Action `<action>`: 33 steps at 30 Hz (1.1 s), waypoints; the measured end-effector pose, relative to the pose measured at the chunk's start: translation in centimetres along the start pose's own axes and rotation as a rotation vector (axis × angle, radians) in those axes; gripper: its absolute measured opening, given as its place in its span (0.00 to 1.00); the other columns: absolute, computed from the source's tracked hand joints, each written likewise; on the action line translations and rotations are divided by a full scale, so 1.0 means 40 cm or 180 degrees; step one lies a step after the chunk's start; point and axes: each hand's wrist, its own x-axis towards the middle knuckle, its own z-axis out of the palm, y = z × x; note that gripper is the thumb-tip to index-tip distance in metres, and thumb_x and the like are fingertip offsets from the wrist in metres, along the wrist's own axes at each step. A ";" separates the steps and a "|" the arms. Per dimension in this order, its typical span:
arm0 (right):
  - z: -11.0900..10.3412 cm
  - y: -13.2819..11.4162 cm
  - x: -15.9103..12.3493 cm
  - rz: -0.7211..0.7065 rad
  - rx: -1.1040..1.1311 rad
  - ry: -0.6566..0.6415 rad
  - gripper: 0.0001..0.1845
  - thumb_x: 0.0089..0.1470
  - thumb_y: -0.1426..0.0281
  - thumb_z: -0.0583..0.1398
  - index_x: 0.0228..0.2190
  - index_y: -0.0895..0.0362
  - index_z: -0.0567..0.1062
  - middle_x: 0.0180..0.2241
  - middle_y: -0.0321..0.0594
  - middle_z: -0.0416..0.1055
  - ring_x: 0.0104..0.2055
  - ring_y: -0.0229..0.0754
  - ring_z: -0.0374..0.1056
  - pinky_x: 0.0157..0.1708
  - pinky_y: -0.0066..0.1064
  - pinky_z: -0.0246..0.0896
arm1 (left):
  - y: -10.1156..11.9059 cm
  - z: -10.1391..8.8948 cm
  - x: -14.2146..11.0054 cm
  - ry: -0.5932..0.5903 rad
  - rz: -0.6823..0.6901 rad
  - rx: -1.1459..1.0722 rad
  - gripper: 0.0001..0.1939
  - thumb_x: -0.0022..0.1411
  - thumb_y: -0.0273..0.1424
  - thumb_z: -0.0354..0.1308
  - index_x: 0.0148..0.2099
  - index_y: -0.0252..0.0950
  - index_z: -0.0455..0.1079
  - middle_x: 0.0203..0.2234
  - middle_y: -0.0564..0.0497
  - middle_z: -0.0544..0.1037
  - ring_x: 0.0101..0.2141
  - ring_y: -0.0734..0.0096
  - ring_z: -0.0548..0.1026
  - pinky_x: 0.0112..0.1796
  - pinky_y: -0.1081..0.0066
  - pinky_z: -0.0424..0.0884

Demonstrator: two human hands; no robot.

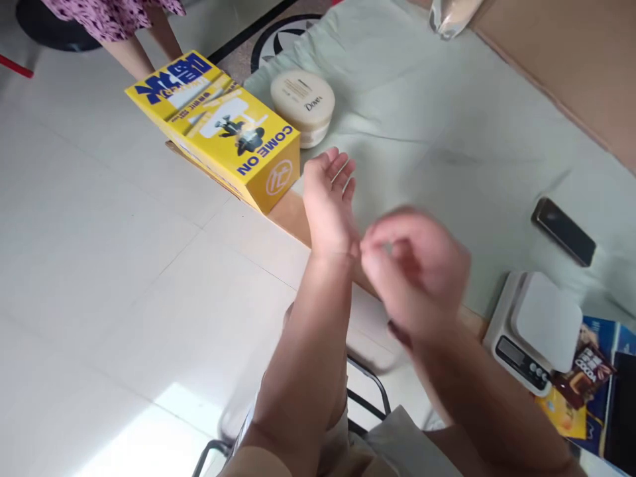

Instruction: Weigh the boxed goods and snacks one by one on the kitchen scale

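My left hand (330, 205) is held palm up over the table's edge, its fingers apart and slightly curled, with nothing in it. Beside its wrist, my right hand (424, 262) is blurred by motion. The thumb and forefinger of that hand come together in a pinch at the heel of the left palm. Whether anything small is between those fingertips I cannot make out. Just beyond the left fingertips stand a round cream Dove tub (303, 106) and a yellow box (213, 126) printed "COME ON".
A pale green cloth (427, 132) covers the table. To the right are a dark phone (564, 232), a white kitchen scale (546, 321) and a brown cocoa packet (583, 377) on blue and yellow packaging. A person's legs (132, 56) show behind the box.
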 end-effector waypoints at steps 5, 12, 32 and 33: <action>0.100 0.136 0.309 -0.0393 -0.0539 -0.0399 0.18 0.53 0.73 0.62 0.46 0.49 0.71 0.49 0.39 0.79 0.50 0.43 0.76 0.44 0.39 0.74 | -0.002 -0.013 0.019 -0.0222 -0.0182 -0.0549 0.15 0.73 0.42 0.45 0.42 0.38 0.67 0.48 0.44 0.78 0.64 0.58 0.74 0.62 0.63 0.72; 0.215 0.192 0.563 -0.0721 -0.1150 -0.1345 0.43 0.37 0.61 0.73 0.57 0.33 0.71 0.66 0.30 0.67 0.71 0.48 0.63 0.68 0.46 0.69 | -0.036 -0.042 0.073 -0.0588 -0.0362 0.0337 0.21 0.78 0.45 0.32 0.54 0.39 0.60 0.69 0.43 0.68 0.69 0.64 0.71 0.61 0.64 0.76; 0.016 0.315 0.404 -0.0211 -0.1241 -0.0917 0.41 0.40 0.62 0.77 0.56 0.41 0.73 0.57 0.42 0.70 0.53 0.53 0.75 0.45 0.44 0.78 | -0.103 -0.020 0.031 -0.1140 -0.0189 0.1798 0.19 0.76 0.44 0.44 0.36 0.39 0.61 0.31 0.51 0.71 0.31 0.72 0.76 0.36 0.64 0.74; -0.003 0.321 0.383 -0.0126 -0.1252 -0.0890 0.41 0.39 0.61 0.77 0.56 0.41 0.74 0.56 0.43 0.70 0.53 0.54 0.75 0.45 0.45 0.78 | -0.105 -0.018 0.024 -0.1226 -0.0190 0.1975 0.20 0.77 0.44 0.45 0.34 0.39 0.61 0.28 0.51 0.70 0.30 0.72 0.74 0.35 0.64 0.73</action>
